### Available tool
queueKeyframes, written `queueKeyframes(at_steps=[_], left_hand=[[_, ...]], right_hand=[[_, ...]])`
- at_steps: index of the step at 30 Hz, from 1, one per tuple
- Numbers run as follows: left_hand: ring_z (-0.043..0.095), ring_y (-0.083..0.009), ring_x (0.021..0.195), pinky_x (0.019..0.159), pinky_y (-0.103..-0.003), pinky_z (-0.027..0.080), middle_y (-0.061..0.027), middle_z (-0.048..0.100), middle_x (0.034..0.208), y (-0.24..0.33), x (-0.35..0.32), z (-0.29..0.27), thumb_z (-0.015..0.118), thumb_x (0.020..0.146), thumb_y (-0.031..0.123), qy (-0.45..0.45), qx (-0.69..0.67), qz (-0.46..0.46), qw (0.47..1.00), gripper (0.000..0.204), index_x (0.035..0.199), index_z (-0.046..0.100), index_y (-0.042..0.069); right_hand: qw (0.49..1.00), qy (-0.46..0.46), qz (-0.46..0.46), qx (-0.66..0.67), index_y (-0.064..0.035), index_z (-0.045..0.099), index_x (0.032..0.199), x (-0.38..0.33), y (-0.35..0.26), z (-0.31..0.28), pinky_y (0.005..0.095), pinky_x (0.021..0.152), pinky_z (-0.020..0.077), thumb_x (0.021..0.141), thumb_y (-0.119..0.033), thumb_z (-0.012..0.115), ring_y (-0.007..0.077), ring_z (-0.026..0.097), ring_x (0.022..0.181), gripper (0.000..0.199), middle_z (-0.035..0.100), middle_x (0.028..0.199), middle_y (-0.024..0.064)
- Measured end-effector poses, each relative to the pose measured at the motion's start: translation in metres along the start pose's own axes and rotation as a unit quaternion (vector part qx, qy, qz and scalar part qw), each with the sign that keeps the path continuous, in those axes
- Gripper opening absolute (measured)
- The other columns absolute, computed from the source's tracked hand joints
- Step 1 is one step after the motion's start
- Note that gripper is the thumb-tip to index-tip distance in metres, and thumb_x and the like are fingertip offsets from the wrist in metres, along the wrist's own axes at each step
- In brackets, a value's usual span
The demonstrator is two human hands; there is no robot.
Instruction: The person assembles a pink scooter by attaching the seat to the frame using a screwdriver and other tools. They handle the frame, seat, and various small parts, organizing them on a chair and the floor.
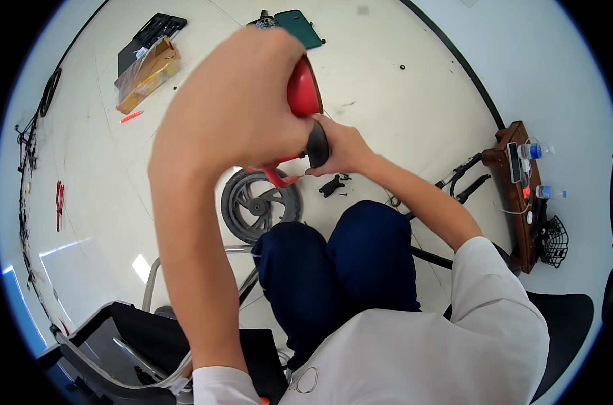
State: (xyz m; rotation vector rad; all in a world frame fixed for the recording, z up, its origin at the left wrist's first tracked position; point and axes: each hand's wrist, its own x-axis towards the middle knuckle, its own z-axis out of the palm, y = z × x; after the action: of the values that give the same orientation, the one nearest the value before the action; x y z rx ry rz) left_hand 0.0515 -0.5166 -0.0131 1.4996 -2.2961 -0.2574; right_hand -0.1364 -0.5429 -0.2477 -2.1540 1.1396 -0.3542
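My left hand [235,101] is raised close to the camera and wraps around a red rounded part [303,91] of a small wheeled toy vehicle. My right hand [343,145] pinches a black round knob [318,144] at the red part's lower end. Below the hands a grey spoked wheel with a black tyre [258,204] stands on the floor, with a red strut [277,177] reaching down toward it. My knees in dark blue trousers [340,263] sit just behind the wheel.
On the pale floor lie a small black part [332,185], a yellow box in clear wrap [146,75], a black case [151,35], a green pouch [301,25] and black handlebars [463,177]. A brown bench [515,202] with water bottles stands right. A black seat frame [131,337] is lower left.
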Motion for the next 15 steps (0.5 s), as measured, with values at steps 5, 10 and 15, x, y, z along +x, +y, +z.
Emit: queueKeyframes(at_steps=[5, 10, 15], left_hand=[[0.064, -0.0333, 0.068, 0.067, -0.036, 0.054, -0.0175, 0.067, 0.08, 0.008, 0.019, 0.004, 0.074, 0.064, 0.015, -0.034, 0.054, 0.119, 0.991, 0.027, 0.086, 0.068, 0.0], [0.065, -0.0265, 0.068, 0.064, -0.036, 0.053, -0.0179, 0.067, 0.078, 0.012, 0.047, 0.004, 0.067, 0.077, 0.013, 0.018, 0.053, 0.113, 0.992, 0.019, 0.085, 0.068, -0.004], [0.07, -0.0226, 0.089, 0.077, -0.034, 0.057, -0.0141, 0.069, 0.106, -0.067, 0.001, 0.067, 0.086, 0.074, 0.014, 0.376, -0.074, -0.021, 0.923, 0.054, 0.115, 0.056, -0.004]], right_hand=[[0.984, 0.134, -0.026, 0.119, -0.0108, 0.044, 0.132, -0.006, 0.014, 0.043, 0.0413, 0.085, 0.0539, 0.051, -0.037, 0.093, 0.034, 0.065, 0.101, 0.099, 0.059, 0.125, 0.0104], [0.975, 0.118, -0.022, 0.186, -0.0126, 0.045, 0.131, 0.025, 0.031, 0.037, 0.0324, 0.088, 0.0513, 0.054, -0.026, 0.095, 0.018, 0.064, 0.099, 0.092, 0.061, 0.112, 0.0051], [0.981, 0.104, 0.072, 0.149, -0.0147, 0.045, 0.129, 0.03, 0.038, 0.019, 0.0346, 0.09, 0.0509, 0.052, -0.033, 0.094, 0.0214, 0.063, 0.103, 0.093, 0.062, 0.113, 0.0071]])
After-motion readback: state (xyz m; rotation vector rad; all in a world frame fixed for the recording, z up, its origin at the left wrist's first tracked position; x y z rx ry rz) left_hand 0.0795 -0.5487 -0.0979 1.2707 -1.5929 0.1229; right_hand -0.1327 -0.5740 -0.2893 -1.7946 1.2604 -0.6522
